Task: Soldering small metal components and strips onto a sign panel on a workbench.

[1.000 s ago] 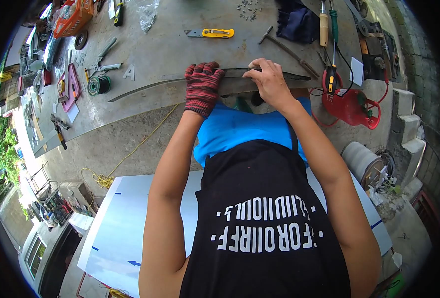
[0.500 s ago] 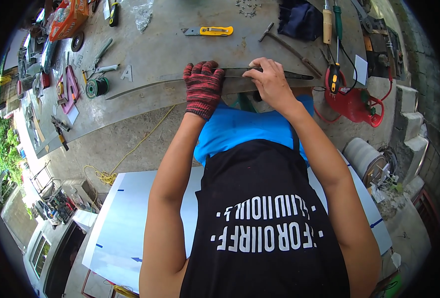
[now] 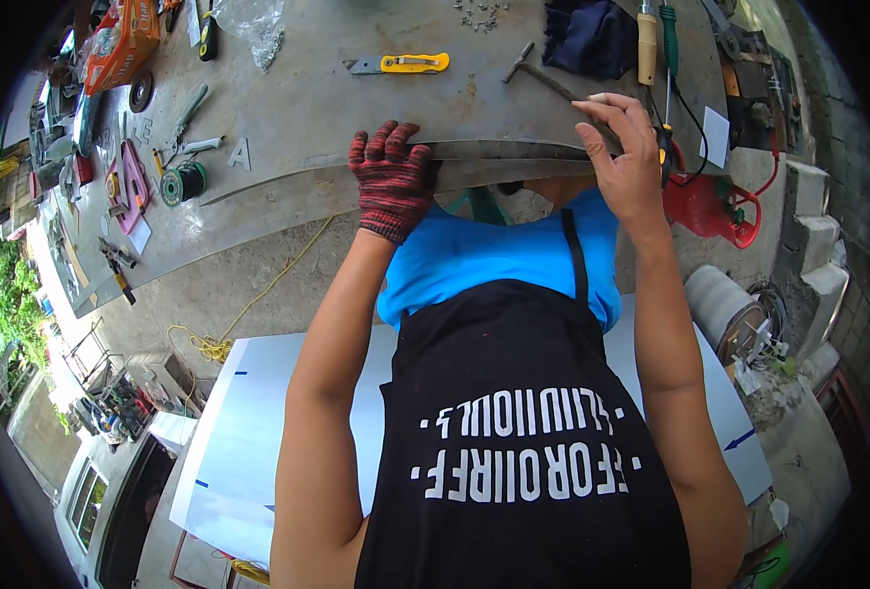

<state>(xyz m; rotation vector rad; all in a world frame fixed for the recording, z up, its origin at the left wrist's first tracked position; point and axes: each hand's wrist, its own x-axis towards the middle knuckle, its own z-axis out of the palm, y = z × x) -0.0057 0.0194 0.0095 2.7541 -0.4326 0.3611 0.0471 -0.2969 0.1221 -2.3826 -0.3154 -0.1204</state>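
The left hand (image 3: 392, 182), in a red-and-black knit glove, lay with fingers spread flat on the near edge of a thin grey metal sheet (image 3: 356, 118), its palm curled over the rim. The bare right hand (image 3: 626, 157) pinched the same edge further right, fingers on top, half closed. The sheet stretched away across the workbench, a yellow utility knife (image 3: 406, 64) lying on it beyond the hands.

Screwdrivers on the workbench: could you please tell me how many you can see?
2, side by side at the far right of the workbench: a wooden-handled screwdriver and a green-handled screwdriver right of it. Clutter at the far left may hide more.
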